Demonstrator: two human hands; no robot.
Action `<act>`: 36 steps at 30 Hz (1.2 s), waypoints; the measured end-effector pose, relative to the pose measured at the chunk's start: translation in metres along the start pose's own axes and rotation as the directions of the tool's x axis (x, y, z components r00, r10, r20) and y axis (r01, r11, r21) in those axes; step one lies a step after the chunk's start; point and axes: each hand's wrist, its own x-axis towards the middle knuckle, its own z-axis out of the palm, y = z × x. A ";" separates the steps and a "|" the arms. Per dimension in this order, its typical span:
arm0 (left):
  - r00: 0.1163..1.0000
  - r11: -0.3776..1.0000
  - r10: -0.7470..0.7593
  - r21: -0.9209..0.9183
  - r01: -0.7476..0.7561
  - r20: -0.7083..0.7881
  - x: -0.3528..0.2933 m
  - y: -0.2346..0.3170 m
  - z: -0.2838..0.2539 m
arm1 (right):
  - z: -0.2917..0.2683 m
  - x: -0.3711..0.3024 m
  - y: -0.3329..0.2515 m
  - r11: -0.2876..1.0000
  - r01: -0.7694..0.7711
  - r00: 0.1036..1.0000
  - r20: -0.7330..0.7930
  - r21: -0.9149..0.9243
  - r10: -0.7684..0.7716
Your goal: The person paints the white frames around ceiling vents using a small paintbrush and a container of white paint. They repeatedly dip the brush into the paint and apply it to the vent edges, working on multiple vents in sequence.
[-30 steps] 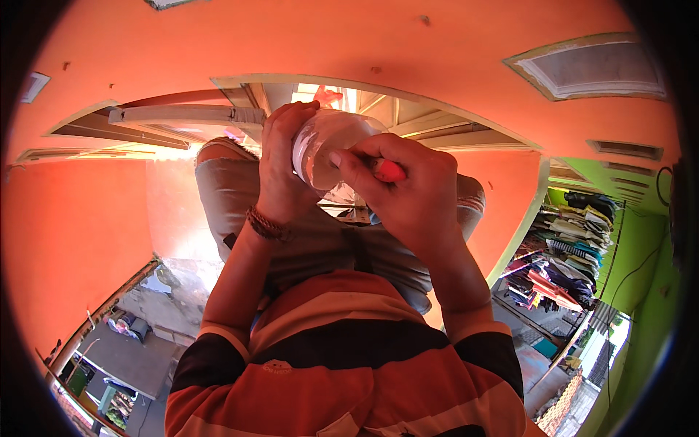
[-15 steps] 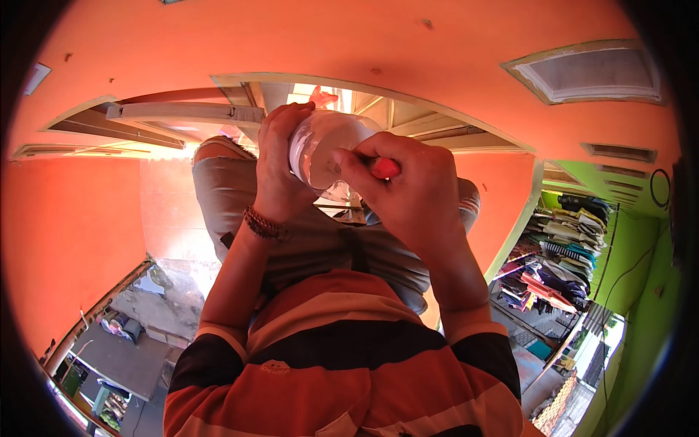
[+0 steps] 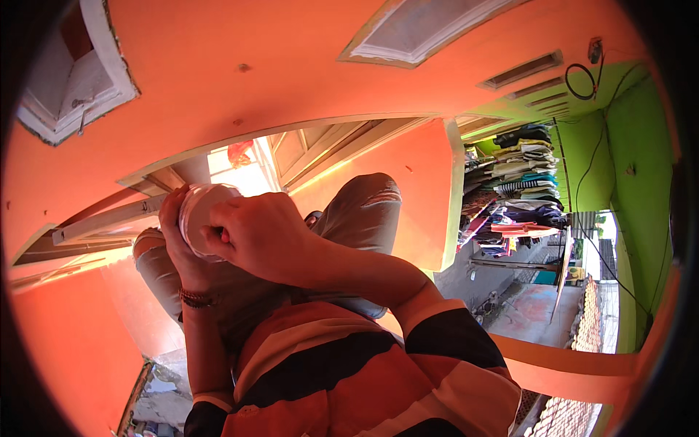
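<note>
My left hand (image 3: 191,268) is wrapped round the side of a clear plastic container (image 3: 207,198), round and bottle-like, held tilted above my lap. My right hand (image 3: 273,231) is closed over the near side of the container, the fingers curled tightly. A bit of a small red thing (image 3: 225,237), perhaps a tool's handle, shows between the right thumb and fingers. The rest of it is hidden in the fist, so its kind cannot be told. Fingers of both hands cover much of the container.
My legs in grey trousers (image 3: 368,218) are bent under my hands. An orange wall (image 3: 291,80) with vent openings stands close ahead. Wooden frame pieces (image 3: 109,222) are at the left. Folded and hanging clothes (image 3: 520,182) fill a rack at the right, near a green wall (image 3: 637,167).
My view has swung to the right, so hands and container appear further left and lower. The right fist has come closer in over the container, hiding more of it and the red thing.
</note>
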 end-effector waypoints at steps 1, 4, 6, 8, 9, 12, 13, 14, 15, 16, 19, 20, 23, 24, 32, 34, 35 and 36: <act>0.999 0.998 -0.045 -0.043 0.045 0.011 -0.001 -0.006 0.000 | 0.002 0.000 0.004 0.998 0.063 0.997 -0.046 0.022 -0.062; 0.999 0.999 -0.030 0.015 0.029 0.034 0.000 -0.009 0.000 | -0.013 0.004 0.003 0.996 -0.034 0.999 0.001 0.078 0.034; 0.995 0.987 0.067 0.143 -0.076 0.071 0.001 -0.006 0.002 | -0.015 0.002 0.005 0.998 -0.040 0.999 -0.023 0.056 0.042; 0.990 0.983 0.092 0.146 -0.107 0.107 0.002 -0.009 0.003 | -0.022 0.001 0.007 0.998 -0.043 0.998 -0.034 0.036 0.044; 0.991 0.995 0.051 0.078 -0.061 0.121 0.003 -0.014 0.002 | -0.027 0.002 0.005 0.999 -0.040 0.999 -0.029 0.032 0.041; 0.981 0.963 0.150 0.206 -0.173 0.122 0.002 0.000 0.005 | -0.030 0.005 0.006 0.994 -0.051 0.992 -0.107 0.093 0.060; 0.968 0.921 0.217 0.303 -0.246 0.126 0.002 0.011 0.009 | -0.030 0.004 0.006 0.990 -0.057 0.986 -0.147 0.128 0.076; 0.970 0.927 0.209 0.291 -0.236 0.121 0.003 0.012 0.010 | -0.029 0.004 0.006 0.989 -0.059 0.989 -0.127 0.138 0.076; 0.974 0.934 0.197 0.281 -0.222 0.115 0.002 0.013 0.008 | -0.027 0.002 0.005 0.987 -0.061 0.992 -0.102 0.151 0.077; 0.977 0.940 0.184 0.272 -0.206 0.105 0.002 0.014 0.007 | -0.025 0.001 0.004 0.985 -0.062 0.994 -0.075 0.162 0.075; 0.993 0.988 0.101 0.113 -0.107 0.059 0.000 0.006 0.004 | -0.023 0.004 0.008 0.989 -0.013 0.990 -0.134 0.144 0.032; 0.992 0.985 0.117 0.123 -0.122 0.047 -0.002 0.007 0.000 | -0.024 0.004 0.010 0.984 0.027 0.984 -0.178 0.177 0.005; 0.961 0.904 0.260 0.327 -0.276 0.093 0.002 0.021 0.004 | -0.036 0.001 0.013 0.948 0.056 0.975 -0.221 0.313 0.015; 0.956 0.883 0.275 0.369 -0.292 0.099 0.003 0.029 0.005 | -0.037 -0.001 0.009 0.944 0.063 0.967 -0.252 0.324 0.021; 0.925 0.848 0.373 0.377 -0.372 0.072 -0.002 0.029 0.000 | -0.043 -0.005 -0.002 0.951 -0.105 0.994 0.023 0.290 0.103; 0.927 0.847 0.369 0.383 -0.368 0.073 -0.002 0.031 0.001 | -0.045 -0.004 -0.001 0.929 -0.136 0.990 0.005 0.345 0.144; 0.926 0.852 0.371 0.374 -0.367 0.063 -0.002 0.030 0.001 | -0.043 -0.004 0.000 0.928 -0.072 0.997 0.012 0.365 0.073; 0.926 0.857 0.373 0.363 -0.366 0.052 -0.002 0.027 0.001 | -0.039 -0.004 0.003 0.923 -0.009 1.000 0.018 0.384 0.002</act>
